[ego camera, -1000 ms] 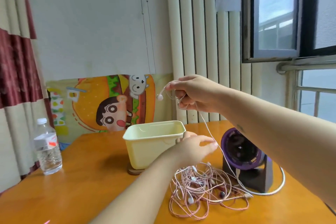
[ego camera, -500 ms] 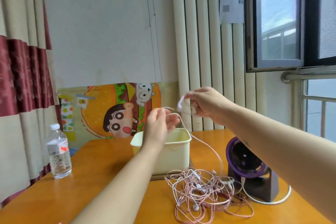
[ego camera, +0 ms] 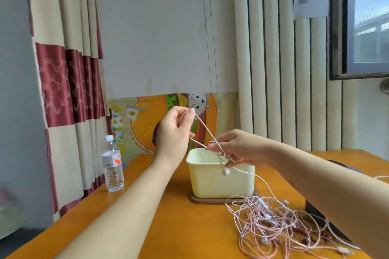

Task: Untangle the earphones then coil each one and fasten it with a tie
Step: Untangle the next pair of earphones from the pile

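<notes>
Two hands work one cord [ego camera: 205, 130]. Looks like we're starting the coil w/ a first loop, mid-frame. Left hand [ego camera: 175, 132] pinches the loop's top btwn thumb & forefinger. Right hand [ego camera: 240, 149] pinches the lower end, earbud [ego camera: 225, 172] dangling just below. Next we prob. need slack from the tangle [ego camera: 277, 225] on the worktop [ego camera: 168, 227], lower right. It may snag.

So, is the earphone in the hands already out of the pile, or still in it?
Still in it: its cable runs from the right hand down into the tangled pile on the table.
</notes>
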The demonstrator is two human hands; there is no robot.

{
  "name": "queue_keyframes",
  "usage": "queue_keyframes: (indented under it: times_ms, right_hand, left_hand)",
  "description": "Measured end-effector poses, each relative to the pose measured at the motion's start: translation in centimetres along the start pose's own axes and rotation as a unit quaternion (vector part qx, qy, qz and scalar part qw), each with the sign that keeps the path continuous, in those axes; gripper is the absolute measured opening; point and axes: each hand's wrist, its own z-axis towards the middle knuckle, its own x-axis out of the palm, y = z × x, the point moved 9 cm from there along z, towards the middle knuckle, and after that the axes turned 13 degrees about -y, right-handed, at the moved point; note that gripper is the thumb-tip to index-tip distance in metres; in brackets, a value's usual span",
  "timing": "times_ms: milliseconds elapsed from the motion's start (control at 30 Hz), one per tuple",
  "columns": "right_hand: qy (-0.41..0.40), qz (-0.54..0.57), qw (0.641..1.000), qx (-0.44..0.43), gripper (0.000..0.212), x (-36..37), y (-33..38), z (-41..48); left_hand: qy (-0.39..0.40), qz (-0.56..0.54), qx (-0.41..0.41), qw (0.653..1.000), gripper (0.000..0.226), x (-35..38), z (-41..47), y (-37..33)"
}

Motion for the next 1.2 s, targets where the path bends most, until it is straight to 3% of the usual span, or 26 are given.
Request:
queue_keyframes:
  times_ms: [167, 333, 433, 533, 600, 700, 833, 1033, 1200]
  right_hand:
    - [0.089, -0.133, 0.987, -0.024, 0.025, 4.6, -0.4, 1.2]
    - [0.14, -0.27, 0.953, -0.01, 0.041, 9.1, -1.5, 2.4]
    - [0.185, -0.306, 0.933, 0.031, 0.052, 12.1, -2.4, 2.9]
    - [0.123, -0.342, 0.931, 0.02, 0.06, 12.2, -2.0, 4.2]
    - [0.05, -0.308, 0.95, 0.005, 0.065, 10.9, -1.2, 5.5]
    - [-0.04, -0.067, 0.997, 0.03, 0.055, 7.5, 0.1, 7.7]
    - [-0.014, 0.125, 0.992, 0.018, 0.024, 5.8, 3.8, 9.3]
    - [-0.004, -0.002, 0.998, 0.059, 0.034, 7.7, 3.2, 9.0]
    - [-0.004, -0.104, 0.991, 0.08, 0.027, 7.6, 0.1, 7.7]
  left_hand:
    - [0.022, 0.138, 0.098, 0.985, 0.013, -2.9, 0.8, -0.3]
    - [0.041, 0.318, 0.215, 0.922, 0.021, -5.8, 0.8, 0.1]
    - [0.047, 0.359, 0.289, 0.886, 0.024, -6.9, 0.7, -0.1]
    - [0.029, 0.392, 0.359, 0.847, 0.028, -7.9, 0.5, -0.3]
    - [0.034, 0.456, 0.313, 0.832, 0.032, -9.5, 1.4, 2.0]
    - [0.082, 0.562, 0.144, 0.81, 0.043, -12.3, 2.5, 8.2]
    - [0.155, 0.575, 0.044, 0.802, 0.045, -12.6, 0.9, 12.2]
    - [0.224, 0.423, -0.107, 0.872, 0.04, -10.6, -0.7, 14.8]
    - [0.293, 0.391, -0.139, 0.862, 0.037, -7.9, -3.0, 16.6]
